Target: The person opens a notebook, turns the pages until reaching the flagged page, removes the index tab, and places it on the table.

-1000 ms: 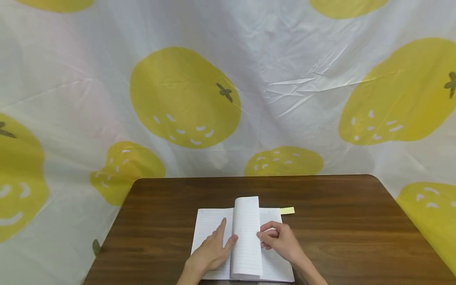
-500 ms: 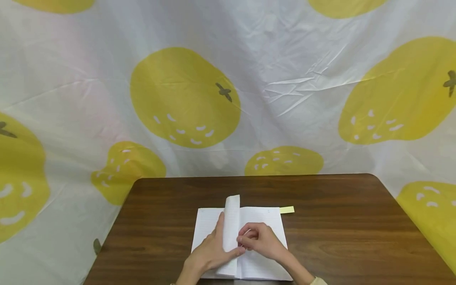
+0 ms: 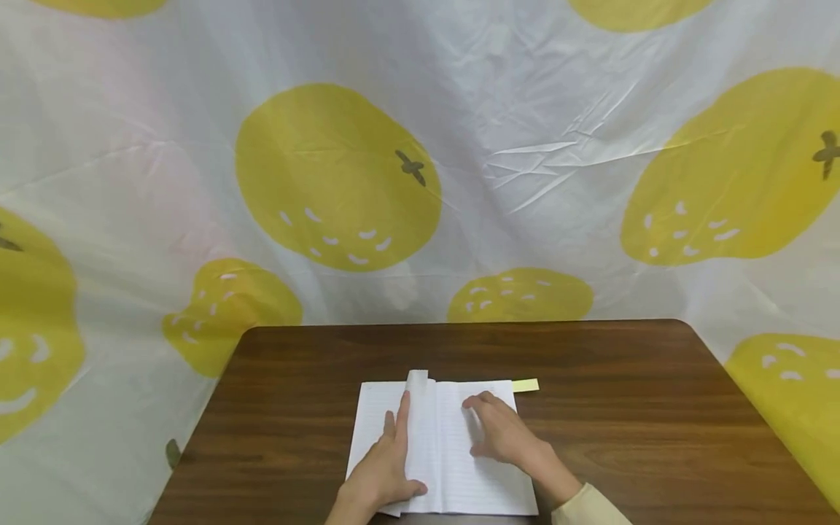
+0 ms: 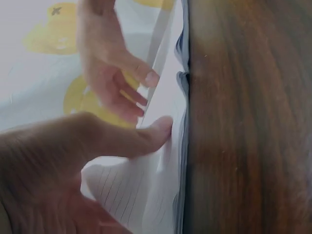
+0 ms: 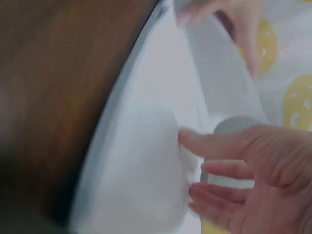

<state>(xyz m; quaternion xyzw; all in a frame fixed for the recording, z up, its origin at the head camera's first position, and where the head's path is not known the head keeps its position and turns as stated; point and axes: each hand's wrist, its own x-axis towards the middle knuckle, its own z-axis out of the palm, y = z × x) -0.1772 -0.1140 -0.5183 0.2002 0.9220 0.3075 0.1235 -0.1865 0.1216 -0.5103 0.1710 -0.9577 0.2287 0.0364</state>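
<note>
An open notebook [image 3: 488, 488] with white lined pages lies near the front of the table. A lifted leaf [image 3: 421, 419] curves to the left of its spine. My left hand [image 3: 383, 467] is at that leaf, its fingers stretched along the leaf's outer side. The left thumb [image 4: 155, 135] presses on the paper near the notebook's lower edge in the left wrist view. Over the right-hand page hovers my right hand [image 3: 508, 433], fingers loosely bent and spread. In the right wrist view, the right thumb [image 5: 202, 142] and fingertips are close over the page, pinching nothing.
A yellow sticky tab [image 3: 526, 385] juts out from the notebook's upper right edge. The brown wooden table [image 3: 630, 423] extends around the notebook. Behind it hangs a white curtain [image 3: 525, 233] printed with yellow fruit.
The lifted leaf has swung leftward over the spine, and the right page is now exposed. My right hand followed it left, then let go and moved back right, its fingers spreading.
</note>
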